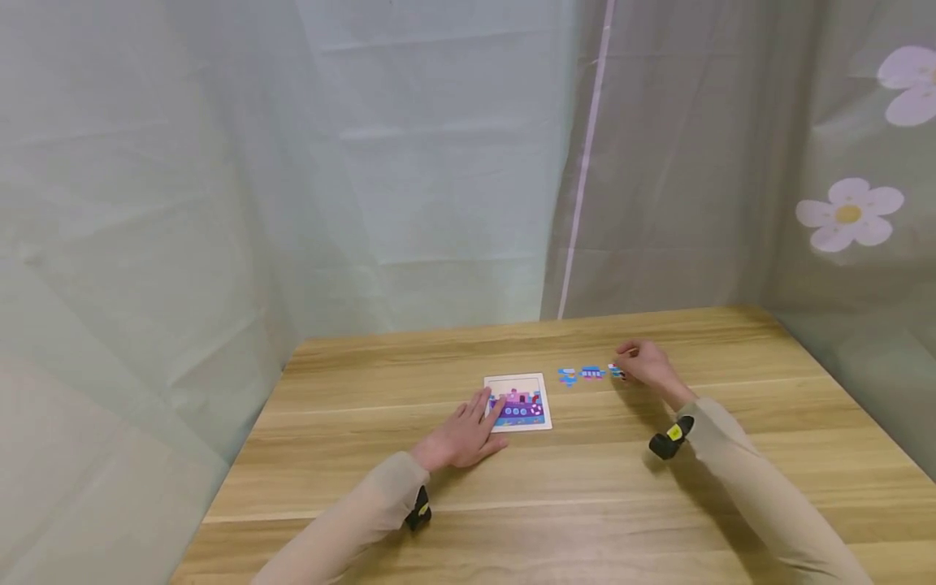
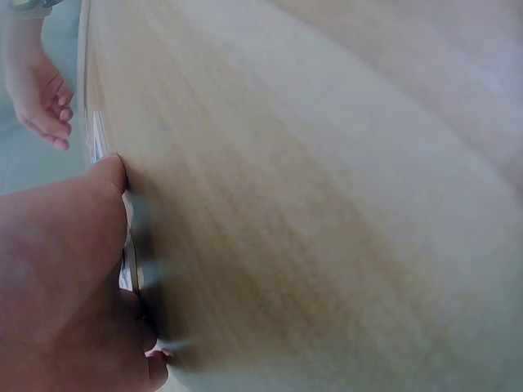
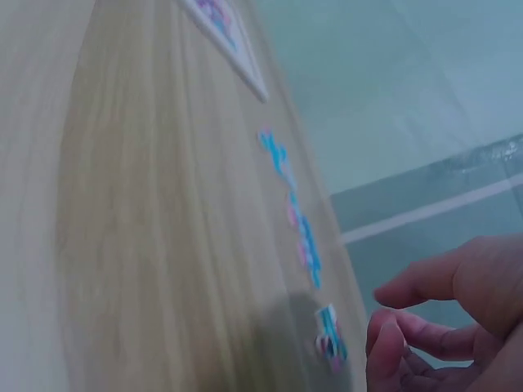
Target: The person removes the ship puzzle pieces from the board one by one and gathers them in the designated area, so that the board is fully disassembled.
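Observation:
A jigsaw puzzle board (image 1: 517, 379) with a white frame and a purple ship picture lies on the table. My left hand (image 1: 464, 431) rests its spread fingers on the board's left side; in the left wrist view, the palm hides most of the board. Right of the board, several loose puzzle pieces (image 1: 592, 372) in blue, pink and white lie in a row. My right hand (image 1: 645, 364) hovers at the row's right end, over the last piece (image 3: 330, 336). Its fingers are loosely bent, with a gap between thumb and fingertips and nothing visible between them.
The wooden table (image 1: 570, 504) runs back to a pale curtain (image 1: 439, 203) and has another with printed flowers (image 1: 848, 214) at its right. Black camera straps sit on both wrists over the beige sleeves (image 1: 760, 496).

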### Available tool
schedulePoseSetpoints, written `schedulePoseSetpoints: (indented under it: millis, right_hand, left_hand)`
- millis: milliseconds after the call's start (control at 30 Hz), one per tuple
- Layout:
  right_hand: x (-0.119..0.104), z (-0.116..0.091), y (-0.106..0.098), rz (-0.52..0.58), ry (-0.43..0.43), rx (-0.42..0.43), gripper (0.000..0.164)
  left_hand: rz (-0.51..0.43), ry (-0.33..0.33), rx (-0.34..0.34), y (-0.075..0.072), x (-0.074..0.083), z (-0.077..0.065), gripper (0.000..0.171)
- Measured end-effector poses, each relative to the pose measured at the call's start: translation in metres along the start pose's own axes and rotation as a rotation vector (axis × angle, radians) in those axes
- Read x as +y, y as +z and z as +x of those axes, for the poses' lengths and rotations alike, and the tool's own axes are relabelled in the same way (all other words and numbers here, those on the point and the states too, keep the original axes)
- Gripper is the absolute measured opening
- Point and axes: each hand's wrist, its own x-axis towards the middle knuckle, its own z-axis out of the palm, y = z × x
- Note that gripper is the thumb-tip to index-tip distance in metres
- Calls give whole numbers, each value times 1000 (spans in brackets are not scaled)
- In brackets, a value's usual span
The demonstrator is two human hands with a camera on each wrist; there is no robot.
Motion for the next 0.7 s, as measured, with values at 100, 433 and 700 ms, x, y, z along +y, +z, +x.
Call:
schedulePoseSetpoints:
  millis: [100,433,700]
  right_hand:
    - [-9,-2,1,-5,-33,23,34]
    - [-19,-4,12,79,-116,-18,30]
    - [-31,-10,29,55,-208,-170,28]
  left_hand:
    - [10,2,3,-1,1,0,73]
    - [2,-4,-24,-2,5,1,73]
    - [-4,7,-17,-7,5,0,72]
